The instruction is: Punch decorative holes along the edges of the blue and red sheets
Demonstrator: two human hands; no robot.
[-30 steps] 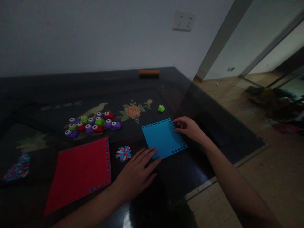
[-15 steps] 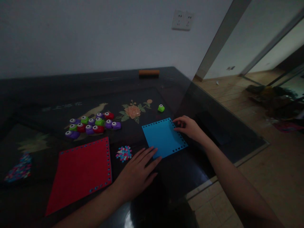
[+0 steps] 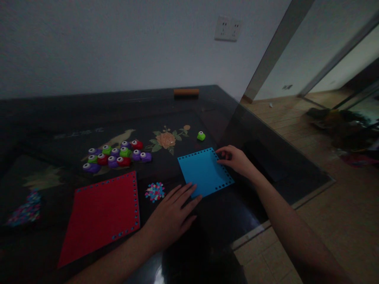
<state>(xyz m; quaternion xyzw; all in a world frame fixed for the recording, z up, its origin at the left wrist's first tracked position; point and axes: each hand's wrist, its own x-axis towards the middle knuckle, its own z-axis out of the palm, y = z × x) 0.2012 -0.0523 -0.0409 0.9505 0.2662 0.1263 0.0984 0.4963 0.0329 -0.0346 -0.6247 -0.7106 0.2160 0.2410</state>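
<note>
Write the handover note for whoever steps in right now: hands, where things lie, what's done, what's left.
Left hand: flat on the table, fingertips on the near corner of the blue sheet. Holds nothing.
Right hand: fingers on the blue sheet's far right edge. No grip visible.
Blue sheet: flat on the dark table, holes punched along the edges that show.
Red sheet: to the left, edge holes too.
Punch cluster behind; single green punch beyond the blue sheet; confetti pile between the sheets.
Left: cannot tell.

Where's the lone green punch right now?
In the head view the lone green punch sits on the dark table, just beyond the blue sheet and right of the painted flower.
</note>
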